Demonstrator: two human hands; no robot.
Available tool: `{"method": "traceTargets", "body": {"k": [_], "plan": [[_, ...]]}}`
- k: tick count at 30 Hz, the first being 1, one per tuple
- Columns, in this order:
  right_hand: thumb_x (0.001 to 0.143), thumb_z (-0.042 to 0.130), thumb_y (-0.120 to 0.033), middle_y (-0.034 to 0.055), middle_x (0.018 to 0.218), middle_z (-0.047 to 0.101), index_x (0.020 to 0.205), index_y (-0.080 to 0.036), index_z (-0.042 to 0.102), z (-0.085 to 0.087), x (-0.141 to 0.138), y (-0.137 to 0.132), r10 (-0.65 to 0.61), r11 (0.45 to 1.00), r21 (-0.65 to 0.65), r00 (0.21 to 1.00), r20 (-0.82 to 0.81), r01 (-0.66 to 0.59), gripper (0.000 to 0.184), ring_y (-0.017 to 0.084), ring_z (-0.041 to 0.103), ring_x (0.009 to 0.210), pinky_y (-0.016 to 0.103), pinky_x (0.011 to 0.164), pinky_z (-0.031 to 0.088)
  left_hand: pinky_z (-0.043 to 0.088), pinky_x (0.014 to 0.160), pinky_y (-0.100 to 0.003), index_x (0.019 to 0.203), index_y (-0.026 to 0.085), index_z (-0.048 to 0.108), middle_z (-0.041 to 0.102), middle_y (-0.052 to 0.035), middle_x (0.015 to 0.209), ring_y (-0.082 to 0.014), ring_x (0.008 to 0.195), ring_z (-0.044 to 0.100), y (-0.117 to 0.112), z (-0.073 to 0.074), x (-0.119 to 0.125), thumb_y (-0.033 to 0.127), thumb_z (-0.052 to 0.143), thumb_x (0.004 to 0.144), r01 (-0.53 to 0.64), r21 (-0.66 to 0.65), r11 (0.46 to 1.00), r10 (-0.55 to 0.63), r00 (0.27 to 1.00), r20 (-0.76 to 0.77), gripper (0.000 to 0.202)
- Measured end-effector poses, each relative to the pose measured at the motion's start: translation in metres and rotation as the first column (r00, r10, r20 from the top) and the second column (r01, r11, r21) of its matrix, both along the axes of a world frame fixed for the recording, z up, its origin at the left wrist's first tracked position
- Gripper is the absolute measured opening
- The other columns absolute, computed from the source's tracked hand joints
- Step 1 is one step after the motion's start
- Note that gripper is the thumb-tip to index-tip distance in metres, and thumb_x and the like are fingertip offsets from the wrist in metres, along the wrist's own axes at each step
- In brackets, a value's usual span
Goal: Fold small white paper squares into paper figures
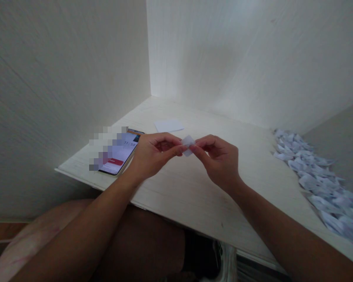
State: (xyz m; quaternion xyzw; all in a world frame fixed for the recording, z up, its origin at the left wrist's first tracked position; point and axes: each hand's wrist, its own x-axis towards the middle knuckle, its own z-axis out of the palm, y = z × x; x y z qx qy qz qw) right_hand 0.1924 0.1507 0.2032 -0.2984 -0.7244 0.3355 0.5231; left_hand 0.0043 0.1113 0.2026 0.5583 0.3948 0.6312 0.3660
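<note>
A small folded piece of white paper (pixel 188 145) is held between both hands above the pale wooden desk (pixel 176 196). My left hand (pixel 154 154) pinches its left side with thumb and fingertips. Its right side is pinched by my right hand (pixel 219 158), fingers curled. Both hands hover just over the desk surface, near its middle.
A smartphone (pixel 120 154) with a lit screen lies at the desk's left, close to my left hand. A flat white paper sheet (pixel 168 125) rests farther back. A long heap of several folded white paper pieces (pixel 317 180) runs along the desk's right side. White walls enclose the corner.
</note>
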Motion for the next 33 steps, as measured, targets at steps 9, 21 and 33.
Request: {"method": "traceTargets", "body": {"k": [9,21,33], "plan": [[0.078,0.091,-0.032,0.0008,0.083,0.078,0.088,-0.025,0.076,-0.0021,-0.0022,0.001,-0.054,0.998,-0.048,0.996,-0.072,0.051,0.02,0.016,0.07,0.071,0.032,0.065,0.058,0.065,0.058,-0.026,0.084,0.017,0.073,0.077,-0.0012,0.072,-0.0146,0.06,0.073,0.003,-0.0016,0.0031,0.041,0.097,0.066,-0.027,-0.036,0.999,0.031,0.995,0.094,0.039],[0.079,0.091,-0.034,0.002,0.084,0.082,0.09,-0.026,0.083,-0.0008,-0.0025,0.0001,-0.04,0.994,-0.1,0.997,-0.06,0.034,0.016,0.017,0.074,0.073,0.034,0.069,0.062,0.066,0.059,-0.031,0.085,0.016,0.083,0.082,-0.0065,0.077,-0.0181,0.059,0.075,0.0012,0.0008,0.0036,0.049,0.096,0.067,-0.052,-0.089,0.995,0.055,0.998,0.04,0.04],[0.076,0.094,-0.037,0.0043,0.086,0.084,0.093,-0.024,0.084,-0.0038,-0.002,0.0036,0.077,0.961,-0.261,0.995,-0.064,-0.091,0.024,0.019,0.077,0.076,0.037,0.073,0.065,0.065,0.061,-0.03,0.082,0.016,0.082,0.082,-0.0065,0.076,-0.0183,0.062,0.076,0.0027,-0.0014,0.0017,0.043,0.098,0.065,-0.001,-0.166,0.986,0.01,0.998,0.056,0.036]]}}
